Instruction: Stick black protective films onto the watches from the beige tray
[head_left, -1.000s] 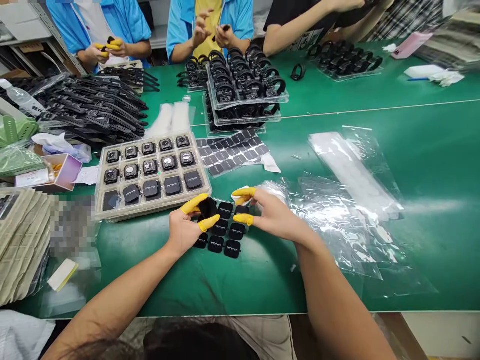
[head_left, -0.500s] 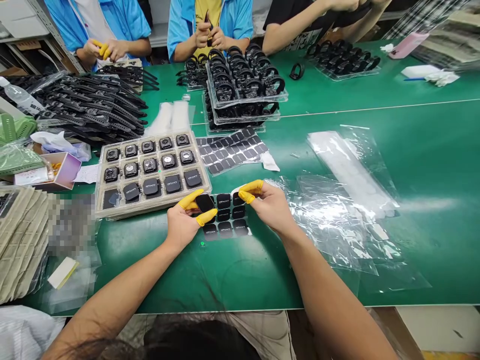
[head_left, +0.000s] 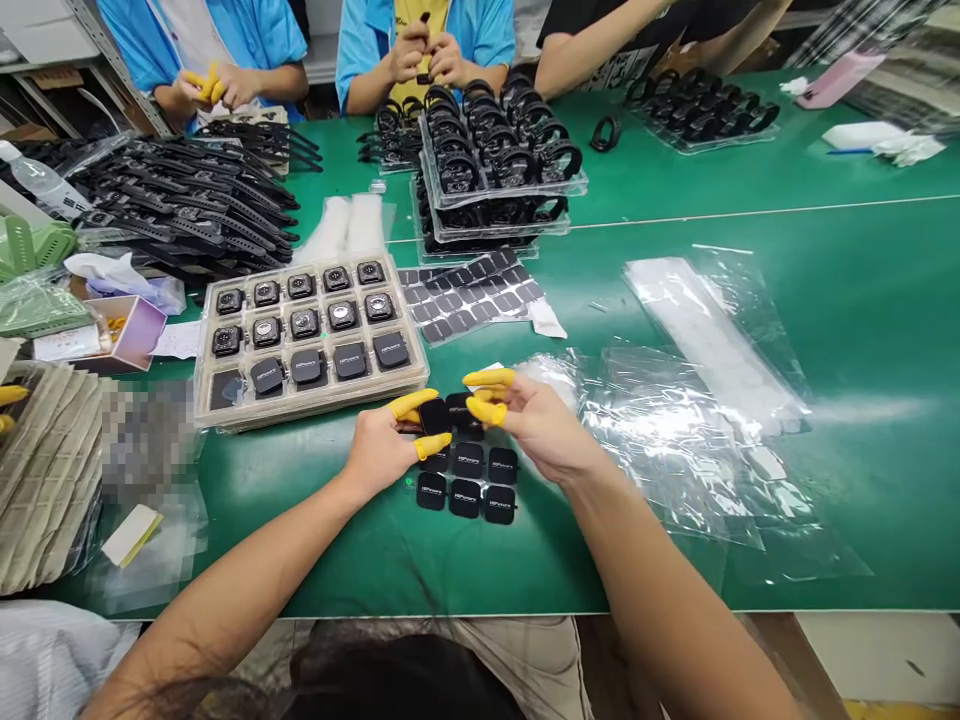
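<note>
My left hand (head_left: 381,450), with yellow finger cots on thumb and index finger, grips a black square smartwatch body (head_left: 433,416), strapless, dark screen up. Close to it, my right hand (head_left: 551,430) also wears yellow finger cots. Its thumb and index finger are parted, with nothing visible between their tips. Beneath both hands lies a sheet of black square stickers (head_left: 468,460) with white lettering; the hands cover part of its top row. Left of them, a tray (head_left: 315,395) holds strapless watch bodies (head_left: 301,286); several in the front row carry black lettered squares (head_left: 349,360).
Clear plastic bags (head_left: 660,440) lie to the right. More sticker sheets (head_left: 472,295) are behind the tray. Stacked trays of strapped watches (head_left: 502,185) and a heap of black straps (head_left: 195,205) stand farther back. Several co-workers (head_left: 427,60) work opposite. Stacked trays (head_left: 45,480) sit left.
The sticker sheet appears lower, nearer my body. My right hand's finger and thumb have parted. My left hand, still holding the watch body, has shifted slightly right. The view has shifted a little.
</note>
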